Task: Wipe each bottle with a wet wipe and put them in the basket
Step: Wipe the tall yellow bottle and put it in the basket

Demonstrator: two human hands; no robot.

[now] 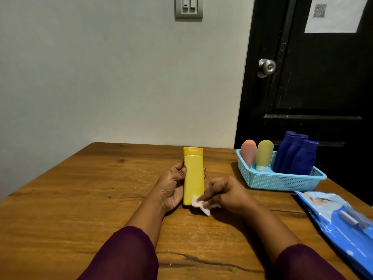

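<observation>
Left hand grips the yellow bottle from its left side, cap pointing away, above the wooden table. Right hand pinches a wet wipe against the bottle's near end. The blue basket sits to the right, well apart.

Paper on the door: a white sheet is stuck high up on the black door.
Sign on the paper: a black and white square code, the kind a phone can scan. It has no letters in it to read.
Wipes pack: a blue wipes pack lies at the right edge of the table. A line of small white letters runs along it, too blurry to read.
Words that can be read: none.
</observation>
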